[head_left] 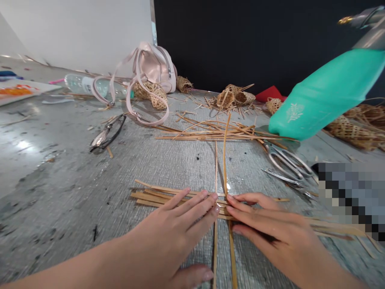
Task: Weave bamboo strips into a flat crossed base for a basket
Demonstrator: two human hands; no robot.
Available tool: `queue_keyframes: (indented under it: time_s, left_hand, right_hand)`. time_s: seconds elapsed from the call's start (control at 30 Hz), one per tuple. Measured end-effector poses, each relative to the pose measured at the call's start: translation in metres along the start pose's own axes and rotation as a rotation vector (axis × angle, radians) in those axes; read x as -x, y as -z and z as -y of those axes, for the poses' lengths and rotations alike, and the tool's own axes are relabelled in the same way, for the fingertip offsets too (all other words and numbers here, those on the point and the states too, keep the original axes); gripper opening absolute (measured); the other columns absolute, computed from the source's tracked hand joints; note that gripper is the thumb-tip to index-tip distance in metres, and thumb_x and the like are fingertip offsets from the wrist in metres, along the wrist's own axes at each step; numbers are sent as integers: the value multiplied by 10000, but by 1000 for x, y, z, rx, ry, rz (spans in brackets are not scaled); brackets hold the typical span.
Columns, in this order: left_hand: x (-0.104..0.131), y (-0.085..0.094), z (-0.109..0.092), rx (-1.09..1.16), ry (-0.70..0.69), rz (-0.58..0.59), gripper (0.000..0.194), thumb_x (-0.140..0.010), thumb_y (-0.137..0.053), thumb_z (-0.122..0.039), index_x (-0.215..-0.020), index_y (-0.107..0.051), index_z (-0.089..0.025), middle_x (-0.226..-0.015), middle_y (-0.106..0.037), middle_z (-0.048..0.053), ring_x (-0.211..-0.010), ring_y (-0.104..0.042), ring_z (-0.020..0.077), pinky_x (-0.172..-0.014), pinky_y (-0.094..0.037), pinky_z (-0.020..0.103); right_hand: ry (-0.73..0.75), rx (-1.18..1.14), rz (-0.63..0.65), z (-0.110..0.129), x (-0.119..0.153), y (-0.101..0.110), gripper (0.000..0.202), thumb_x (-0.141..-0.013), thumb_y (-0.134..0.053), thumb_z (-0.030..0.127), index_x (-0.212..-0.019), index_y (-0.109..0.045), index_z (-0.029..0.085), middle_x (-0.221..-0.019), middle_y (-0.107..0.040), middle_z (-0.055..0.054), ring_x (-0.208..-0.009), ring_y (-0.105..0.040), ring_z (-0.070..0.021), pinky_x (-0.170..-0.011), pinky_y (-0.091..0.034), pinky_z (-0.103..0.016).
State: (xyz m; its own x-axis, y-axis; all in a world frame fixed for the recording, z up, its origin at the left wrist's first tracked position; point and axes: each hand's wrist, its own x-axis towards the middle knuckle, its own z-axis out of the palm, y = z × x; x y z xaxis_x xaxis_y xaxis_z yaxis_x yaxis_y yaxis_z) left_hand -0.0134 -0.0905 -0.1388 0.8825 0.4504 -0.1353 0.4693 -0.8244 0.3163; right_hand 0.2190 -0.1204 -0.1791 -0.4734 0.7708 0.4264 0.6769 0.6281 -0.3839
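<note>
Several thin bamboo strips (150, 196) lie side by side across the grey table, crossed by two upright-running strips. My left hand (183, 228) lies flat over the crosswise strips, fingers spread, fingertips beside the left crossing strip (215, 241). Just to the right, my right hand (267, 228) has its thumb and fingertips on the second crossing strip (225, 160), pinching it where it meets the crosswise ones. The far part of that strip rises a little and curves. Part of the crossing is hidden under my fingers.
Behind lies a pile of loose strips (198, 134). Scissors (285, 160), tweezers (285, 178) and a green bottle (327, 96) are at the right. Glasses (107, 134), a plastic bottle (81, 84) and a pink bag (155, 66) are at the left; woven pieces (234, 97) sit at the back.
</note>
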Motion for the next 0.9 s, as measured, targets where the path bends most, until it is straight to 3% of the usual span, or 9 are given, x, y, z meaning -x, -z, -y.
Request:
queue_keyframes:
  time_s: [0.13, 0.27, 0.5, 0.67, 0.9]
  left_hand:
    - [0, 0, 3, -41, -1, -28, 507, -929, -389, -321, -1381, -274, -121, -1451, -230, 49, -1334, -210, 173, -1092, -179, 353]
    - [-1, 1, 2, -117, -29, -28, 469, -932, -366, -239, -1372, -292, -95, -1438, -268, 68, -1328, -231, 183, -1084, -219, 361]
    - [-2, 1, 0, -218, -38, -83, 470, -917, -414, -244, -1354, -336, -93, -1416, -316, 110, -1313, -271, 214, -1064, -276, 375]
    - [-4, 1, -1, -150, -22, -135, 393, -929, -360, -244, -1292, -442, -118, -1390, -381, 99, -1281, -342, 214, -1027, -349, 351]
    - [3, -6, 2, -223, -84, -219, 395, -953, -241, -201, -1250, -482, -103, -1366, -427, 86, -1273, -356, 201, -1048, -301, 342]
  right_hand:
    - [-67, 24, 28, -1, -3, 5, 190, -809, -580, 213, -995, -614, 233, -1009, -654, 3, -992, -564, -148, -841, -507, -304]
    - [-153, 31, 94, -5, -5, 10, 173, -801, -576, 227, -973, -590, 234, -1007, -619, -18, -909, -584, -149, -772, -515, -290]
    - [-89, -11, 39, -7, -8, 7, 53, -815, -573, 204, -842, -615, 224, -944, -620, -25, -824, -597, -129, -700, -514, -249]
    - [-48, -48, 30, -7, -6, 5, 73, -836, -544, 185, -817, -610, 210, -897, -611, -30, -788, -587, -123, -649, -506, -241]
    - [-83, -51, -17, -3, -2, 0, 108, -866, -497, 190, -825, -593, 213, -914, -600, -36, -830, -585, -135, -700, -504, -270]
